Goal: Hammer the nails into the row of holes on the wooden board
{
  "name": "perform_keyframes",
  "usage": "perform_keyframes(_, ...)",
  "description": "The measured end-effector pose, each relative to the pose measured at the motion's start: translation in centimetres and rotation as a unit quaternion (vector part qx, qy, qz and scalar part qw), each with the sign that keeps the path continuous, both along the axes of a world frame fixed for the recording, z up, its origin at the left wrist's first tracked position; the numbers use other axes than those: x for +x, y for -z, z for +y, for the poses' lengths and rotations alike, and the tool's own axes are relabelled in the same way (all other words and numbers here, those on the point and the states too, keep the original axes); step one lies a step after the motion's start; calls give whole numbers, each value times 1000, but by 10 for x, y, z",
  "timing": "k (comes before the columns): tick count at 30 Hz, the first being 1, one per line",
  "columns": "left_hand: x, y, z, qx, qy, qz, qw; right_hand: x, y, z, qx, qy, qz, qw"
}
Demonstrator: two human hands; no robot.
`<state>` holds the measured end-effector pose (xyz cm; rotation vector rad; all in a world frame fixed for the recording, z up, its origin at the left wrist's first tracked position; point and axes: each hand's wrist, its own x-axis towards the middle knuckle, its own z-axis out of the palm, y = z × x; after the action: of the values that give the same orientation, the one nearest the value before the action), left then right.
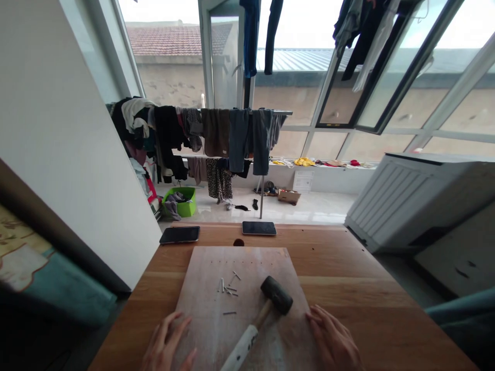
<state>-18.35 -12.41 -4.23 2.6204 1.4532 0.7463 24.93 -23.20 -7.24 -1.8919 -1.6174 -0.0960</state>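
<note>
A flat wooden board (209, 324) lies on the desk in front of me, with a row of small holes near its far edge. Several loose nails (229, 289) are scattered on its left half. A rubber mallet (276, 294) rests diagonally on the board, black head away from me, its white-wrapped handle towards me. My left hand (166, 342) touches the board's left edge, fingers apart, the thumb over the surface. At the right edge, my right hand (333, 337) rests against the board with its fingers stretched out. Neither hand holds the mallet or a nail.
Two dark phones lie at the desk's far side, one on the left (180, 234) and one near the middle (259, 228). Beyond the wooden desk (356, 283) stand a laundry-hung drying rack (284, 112), a green basin (187, 203) and a white ribbed cabinet (390, 196).
</note>
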Motion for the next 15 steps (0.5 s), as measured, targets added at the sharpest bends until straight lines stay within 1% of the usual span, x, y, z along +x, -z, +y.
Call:
perform_keyframes(2,14,4,4,-1,43,0,999,12,-1,-10,2,45,19,999)
perform_keyframes(3,21,5,8,1,62,-1,998,13,-2,-14,9,61,31,998)
perform_keyframes(4,30,5,12,2,78,1,997,11,-2,-17,19,73,45,996)
perform_keyframes(6,54,0,21,-6,98,9,995,-4,-3,-19,20,78,78,994)
perform_keyframes(7,70,-5,27,-21,104,17,994,-16,-3,-18,9,71,92,993)
perform_keyframes(9,106,-14,39,-49,133,27,990,-43,-7,-11,-48,33,111,992)
perform_keyframes(11,144,-19,53,-52,177,36,982,-68,-16,0,-95,-26,107,989)
perform_keyframes(12,161,-19,59,-50,195,43,979,-77,-21,6,-118,-58,91,987)
perform_keyframes(13,176,-19,64,-44,210,54,975,-85,-27,11,-145,-75,73,984)
perform_keyframes(15,199,-14,70,-31,232,74,969,-92,-39,20,-177,-65,57,980)
